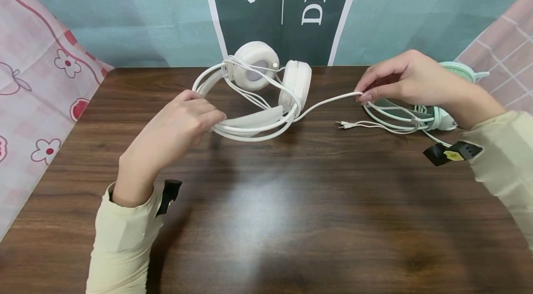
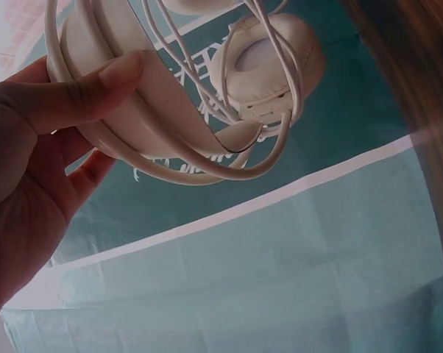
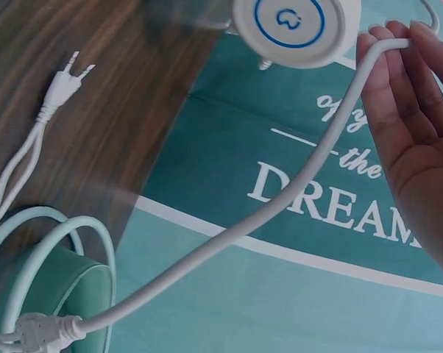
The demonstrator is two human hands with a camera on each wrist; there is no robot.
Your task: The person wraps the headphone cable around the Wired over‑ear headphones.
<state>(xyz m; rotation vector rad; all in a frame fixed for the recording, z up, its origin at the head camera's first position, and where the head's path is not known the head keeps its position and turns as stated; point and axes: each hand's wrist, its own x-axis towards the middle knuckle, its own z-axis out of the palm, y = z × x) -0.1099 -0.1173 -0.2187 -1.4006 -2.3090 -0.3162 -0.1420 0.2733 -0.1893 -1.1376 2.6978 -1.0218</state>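
Note:
My left hand [image 1: 179, 123] grips the headband of white headphones [image 1: 297, 83], tilted at the back of the table. Loops of their white cable [image 1: 258, 137] run round the headband and earcups; in the left wrist view the thumb presses over cable and headband [image 2: 159, 121] together. To the right, my right hand [image 1: 410, 79] pinches the cable between thumb and fingertips. One stretch [image 1: 329, 100] spans from the headphones to these fingers. Beyond the pinch, the cable runs to a white Y-junction [image 3: 48, 332]. A two-pronged white plug [image 1: 346, 125] lies on the wood.
Mint-green headphones [image 1: 458, 70] with coiled cable lie under and behind the right hand, partly hidden by it. The dark wooden table [image 1: 266, 220] meets a teal cloth with lettering [image 1: 137, 16] at its back edge. A pink patterned cloth [image 1: 37, 86] hangs at left.

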